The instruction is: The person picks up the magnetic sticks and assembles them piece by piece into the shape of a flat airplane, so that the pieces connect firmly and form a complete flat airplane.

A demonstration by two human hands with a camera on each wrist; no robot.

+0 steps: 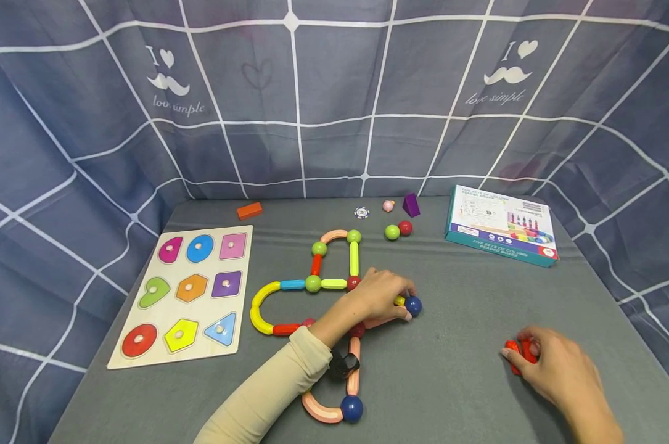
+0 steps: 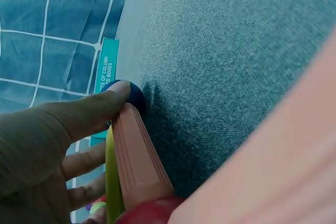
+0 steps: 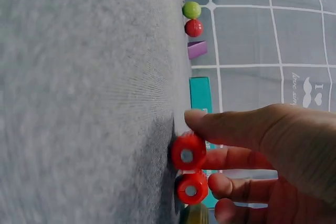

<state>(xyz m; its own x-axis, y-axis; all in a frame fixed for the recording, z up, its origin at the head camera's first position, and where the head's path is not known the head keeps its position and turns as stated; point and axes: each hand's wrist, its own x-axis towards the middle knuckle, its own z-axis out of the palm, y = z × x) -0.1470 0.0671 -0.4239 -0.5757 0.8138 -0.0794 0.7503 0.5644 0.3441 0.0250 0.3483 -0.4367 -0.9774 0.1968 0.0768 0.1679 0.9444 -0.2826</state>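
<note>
My left hand (image 1: pixel 375 296) reaches over a flat figure of magnetic sticks and balls and holds its right corner. In the left wrist view the thumb lies on a blue ball (image 2: pixel 137 98), where a pink stick (image 2: pixel 139 153) and a yellow stick (image 2: pixel 113 182) meet. The pink stick's other end touches a red ball (image 2: pixel 149 211). My right hand (image 1: pixel 562 367), off to the right, pinches red magnetic pieces (image 1: pixel 513 357) low at the table. Two round ends with metal discs show in the right wrist view, one a red piece (image 3: pixel 188 151) under the thumb. The forearm hides part of the figure.
A wooden shape puzzle board (image 1: pixel 190 290) lies left. Behind are an orange block (image 1: pixel 249 211), a poker chip (image 1: pixel 361 213), a small pink figure (image 1: pixel 388 205), a purple prism (image 1: pixel 411 205), a green ball (image 1: pixel 392 232), a red ball (image 1: pixel 405 227) and a teal box (image 1: pixel 500 225).
</note>
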